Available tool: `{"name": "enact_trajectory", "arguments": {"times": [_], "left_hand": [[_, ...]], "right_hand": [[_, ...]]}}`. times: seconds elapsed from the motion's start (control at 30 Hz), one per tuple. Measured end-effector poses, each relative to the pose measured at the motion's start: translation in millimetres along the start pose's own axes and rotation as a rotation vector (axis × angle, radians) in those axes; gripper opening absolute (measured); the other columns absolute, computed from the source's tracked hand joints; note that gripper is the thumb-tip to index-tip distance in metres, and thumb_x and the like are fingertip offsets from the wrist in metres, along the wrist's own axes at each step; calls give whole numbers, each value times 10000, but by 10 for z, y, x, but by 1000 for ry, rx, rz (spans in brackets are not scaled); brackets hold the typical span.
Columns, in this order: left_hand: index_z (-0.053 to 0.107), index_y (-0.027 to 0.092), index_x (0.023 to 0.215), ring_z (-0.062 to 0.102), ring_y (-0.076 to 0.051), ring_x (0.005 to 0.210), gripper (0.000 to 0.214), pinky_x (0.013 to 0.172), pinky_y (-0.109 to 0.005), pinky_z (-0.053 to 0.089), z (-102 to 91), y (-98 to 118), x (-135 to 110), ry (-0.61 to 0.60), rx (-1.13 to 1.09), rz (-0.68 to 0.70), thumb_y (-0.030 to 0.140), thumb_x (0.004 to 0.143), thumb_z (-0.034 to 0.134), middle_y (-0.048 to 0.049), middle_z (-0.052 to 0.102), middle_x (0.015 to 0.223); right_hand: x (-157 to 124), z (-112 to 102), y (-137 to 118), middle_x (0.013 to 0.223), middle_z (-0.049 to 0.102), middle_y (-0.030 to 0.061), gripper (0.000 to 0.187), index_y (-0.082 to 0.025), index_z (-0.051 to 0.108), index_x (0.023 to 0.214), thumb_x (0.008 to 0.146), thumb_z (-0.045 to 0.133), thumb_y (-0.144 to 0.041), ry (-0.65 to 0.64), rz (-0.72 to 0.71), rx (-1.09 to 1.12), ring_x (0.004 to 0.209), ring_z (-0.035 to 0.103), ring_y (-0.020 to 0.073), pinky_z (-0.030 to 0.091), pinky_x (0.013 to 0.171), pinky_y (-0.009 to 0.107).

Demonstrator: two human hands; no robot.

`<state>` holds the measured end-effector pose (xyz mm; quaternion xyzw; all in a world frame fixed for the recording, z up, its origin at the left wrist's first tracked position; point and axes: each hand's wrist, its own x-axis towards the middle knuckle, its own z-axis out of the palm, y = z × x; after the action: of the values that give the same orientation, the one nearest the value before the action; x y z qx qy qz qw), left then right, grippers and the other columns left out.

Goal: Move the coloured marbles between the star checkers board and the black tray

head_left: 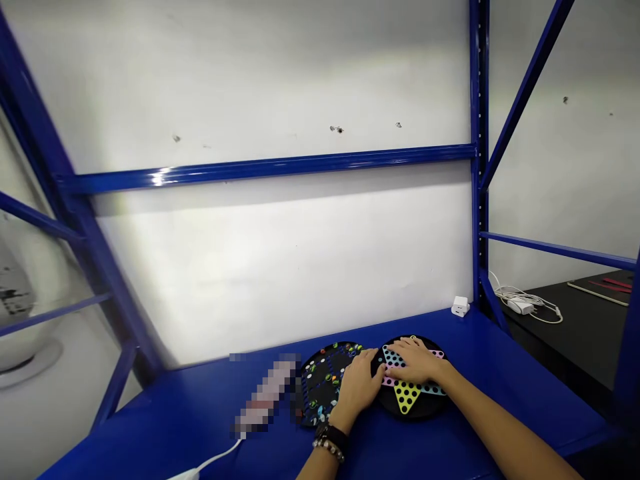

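A round black Chinese checkers board [407, 398] with a pastel star of holes lies on the blue table. Spread flat over the upper part of the star is my right hand [416, 361], its fingers stretched to the left. My left hand [359, 381] reaches between this board and a round black tray [320, 377] holding several coloured marbles. It covers the tray's right side, fingers extended and thumb apart, near the board's left edge. Whatever lies under either palm is hidden. A dark band and a beaded bracelet [330, 445] circle my left wrist.
Left of the tray is a blurred-out oblong object [267, 397] with a white cable [220, 458]. A white charger [460, 306] stands at the back right. Blue rack posts and a crossbar [275, 167] frame the white wall. At right, a black table [580, 333] bears coiled white cables [523, 303].
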<state>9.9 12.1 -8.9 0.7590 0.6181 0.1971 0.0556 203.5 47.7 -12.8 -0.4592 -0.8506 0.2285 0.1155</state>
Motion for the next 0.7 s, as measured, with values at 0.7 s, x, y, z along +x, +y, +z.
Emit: {"name": "enact_trajectory", "arguments": {"times": [0.7], "left_hand": [[668,248,918,645,-198,887,229,815,-306,485,-594,-584,-313,125,-91,-46,332,869,460,-27,704,929]], "right_hand": [[-50,-160,70,1375,508,86,483,-263,567,1264,901,426,-549,228,69,90,1292,409,298,289,1087,464]]}}
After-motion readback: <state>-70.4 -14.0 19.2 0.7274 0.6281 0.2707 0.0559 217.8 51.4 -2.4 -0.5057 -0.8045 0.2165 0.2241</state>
